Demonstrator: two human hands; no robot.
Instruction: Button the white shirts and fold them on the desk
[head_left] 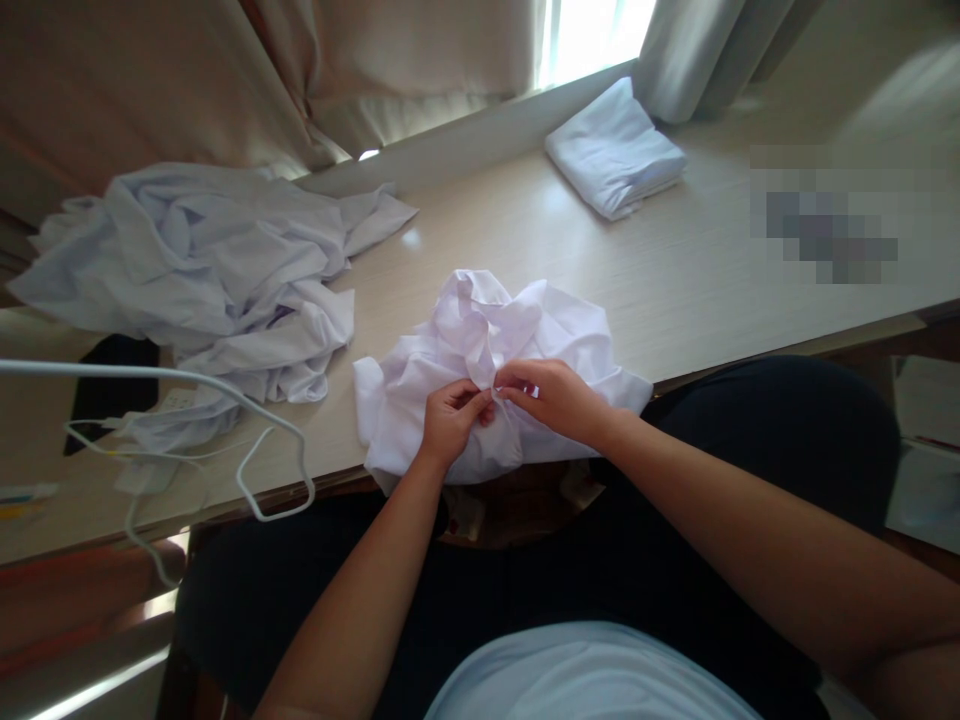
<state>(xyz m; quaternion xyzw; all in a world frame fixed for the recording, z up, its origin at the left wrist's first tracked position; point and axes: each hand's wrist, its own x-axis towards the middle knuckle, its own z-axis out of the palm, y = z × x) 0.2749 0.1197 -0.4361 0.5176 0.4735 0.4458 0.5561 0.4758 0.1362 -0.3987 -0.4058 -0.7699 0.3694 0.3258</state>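
Note:
A crumpled white shirt (420, 390) lies at the table's front edge, its collar (474, 290) pointing away from me and its lower part hanging slightly over the edge. My left hand (454, 415) pinches the front placket below the collar, thumb against fingers. Close beside it, my right hand (551, 390) grips the same strip of cloth between thumb and fingertips. The two sets of fingertips nearly meet. Whatever small part of the placket sits between them, such as a button, is too small to make out.
A loose heap of white garments (217, 260) covers the table's left side. A folded white garment (615, 150) rests at the back by the curtains (420, 50). White cables (277, 430), a power strip (150, 470) and a dark flat object (112, 380) are at the left.

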